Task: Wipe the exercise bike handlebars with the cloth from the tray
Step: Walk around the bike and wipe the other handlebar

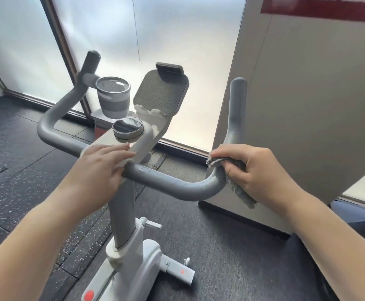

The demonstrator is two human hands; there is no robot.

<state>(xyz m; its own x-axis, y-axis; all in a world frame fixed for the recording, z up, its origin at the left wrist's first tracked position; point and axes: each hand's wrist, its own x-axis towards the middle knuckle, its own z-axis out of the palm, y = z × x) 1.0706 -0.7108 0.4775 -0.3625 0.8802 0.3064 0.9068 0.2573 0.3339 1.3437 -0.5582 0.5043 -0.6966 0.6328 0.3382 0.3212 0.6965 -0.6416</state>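
The grey handlebars (172,181) of a white exercise bike run across the middle of the view and turn up into a horn at each end. My right hand (255,170) grips a grey cloth (237,185) wrapped round the right bend of the bar, below the right horn (238,101). A loose end of the cloth hangs beneath the bar. My left hand (99,168) rests on the white centre console (142,146) where the bar meets the stem, fingers fairly straight. No tray is in view.
A grey cup (113,97) sits in the holder by the left horn. A round dial (127,127) and a tablet stand (162,94) rise from the console. A beige partition (307,105) stands close on the right. Frosted glass lies ahead, dark rubber flooring (231,257) below.
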